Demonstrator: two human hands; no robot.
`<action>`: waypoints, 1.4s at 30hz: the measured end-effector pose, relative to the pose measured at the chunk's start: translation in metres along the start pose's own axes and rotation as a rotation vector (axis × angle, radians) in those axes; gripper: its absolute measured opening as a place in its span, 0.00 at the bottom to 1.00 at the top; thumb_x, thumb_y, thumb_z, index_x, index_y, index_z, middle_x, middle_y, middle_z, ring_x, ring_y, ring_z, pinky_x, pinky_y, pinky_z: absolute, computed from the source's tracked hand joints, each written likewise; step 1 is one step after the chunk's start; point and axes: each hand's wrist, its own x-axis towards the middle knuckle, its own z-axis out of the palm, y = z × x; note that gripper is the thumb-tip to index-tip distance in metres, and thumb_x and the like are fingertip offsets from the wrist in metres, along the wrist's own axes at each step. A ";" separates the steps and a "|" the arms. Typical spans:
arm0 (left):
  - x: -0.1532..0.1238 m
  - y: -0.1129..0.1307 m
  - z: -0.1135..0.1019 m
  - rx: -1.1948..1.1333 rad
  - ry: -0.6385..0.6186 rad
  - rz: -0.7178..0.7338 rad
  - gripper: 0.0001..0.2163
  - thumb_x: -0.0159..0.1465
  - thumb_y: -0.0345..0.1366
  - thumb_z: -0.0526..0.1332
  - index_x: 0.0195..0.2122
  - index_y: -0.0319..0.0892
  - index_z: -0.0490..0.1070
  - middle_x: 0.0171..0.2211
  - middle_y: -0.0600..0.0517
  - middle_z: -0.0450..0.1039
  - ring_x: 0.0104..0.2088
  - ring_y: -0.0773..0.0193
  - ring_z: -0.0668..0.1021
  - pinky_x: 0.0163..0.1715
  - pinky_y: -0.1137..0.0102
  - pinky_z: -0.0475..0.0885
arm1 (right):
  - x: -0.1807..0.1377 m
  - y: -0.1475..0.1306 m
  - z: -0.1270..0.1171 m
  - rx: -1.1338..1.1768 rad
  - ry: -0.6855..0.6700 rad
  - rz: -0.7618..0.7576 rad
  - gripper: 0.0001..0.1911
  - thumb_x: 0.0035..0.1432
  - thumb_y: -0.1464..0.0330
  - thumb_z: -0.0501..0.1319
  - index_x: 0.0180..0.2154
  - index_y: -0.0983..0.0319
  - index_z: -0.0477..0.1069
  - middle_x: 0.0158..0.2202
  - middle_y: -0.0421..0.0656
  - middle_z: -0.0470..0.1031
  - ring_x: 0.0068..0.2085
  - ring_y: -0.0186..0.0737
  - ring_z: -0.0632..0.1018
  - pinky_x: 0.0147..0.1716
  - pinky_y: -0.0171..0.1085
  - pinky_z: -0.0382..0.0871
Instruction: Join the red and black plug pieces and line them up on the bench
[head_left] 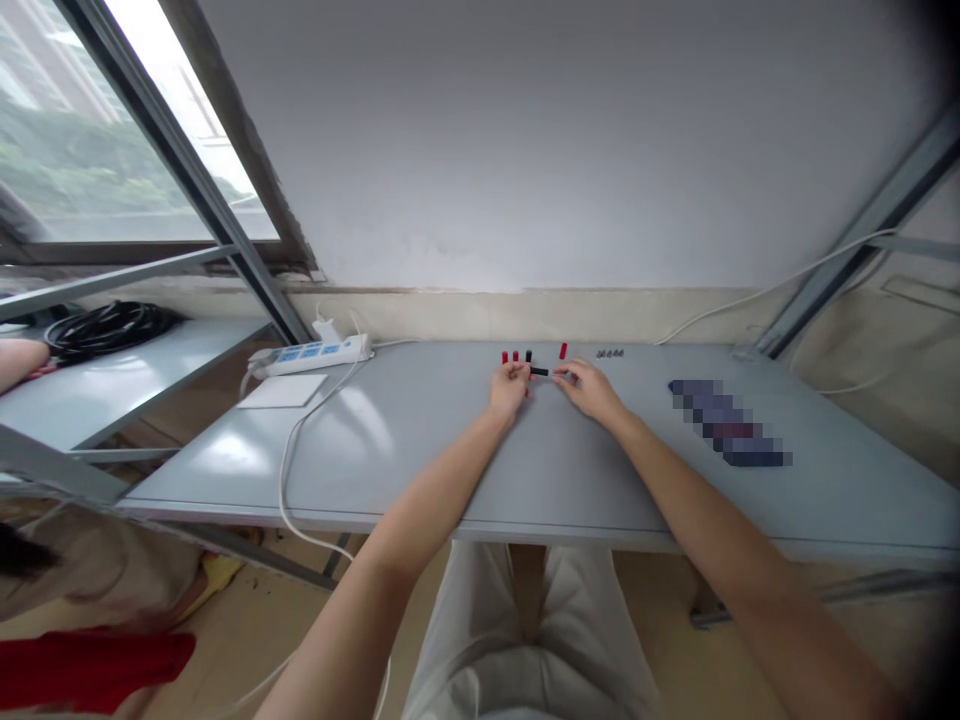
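Observation:
My left hand is closed over the grey tabletop, its fingers pinching a small black tube-like piece that lies sideways and points to the right. Close beside its right end is my right hand, with thumb and fingertips pressed together. Whatever it pinches is too small to name; a pale thin tip shows there. Behind my left hand stand two small red pieces and a black one. Another red piece stands behind my right hand. Several tiny metal-looking parts lie in a row farther right.
On the left are a white power strip, a flat white sheet or box and a white cable hanging over the table's front edge. A pixelated dark blue item lies right. Another person's arm shows far left near coiled black cable.

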 end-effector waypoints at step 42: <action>-0.003 -0.015 0.006 0.480 -0.141 0.417 0.08 0.60 0.32 0.56 0.40 0.39 0.69 0.26 0.52 0.71 0.24 0.70 0.70 0.29 0.73 0.65 | 0.007 0.009 -0.006 -0.027 -0.050 0.376 0.07 0.47 0.64 0.61 0.25 0.62 0.70 0.25 0.42 0.72 0.28 0.37 0.71 0.28 0.35 0.62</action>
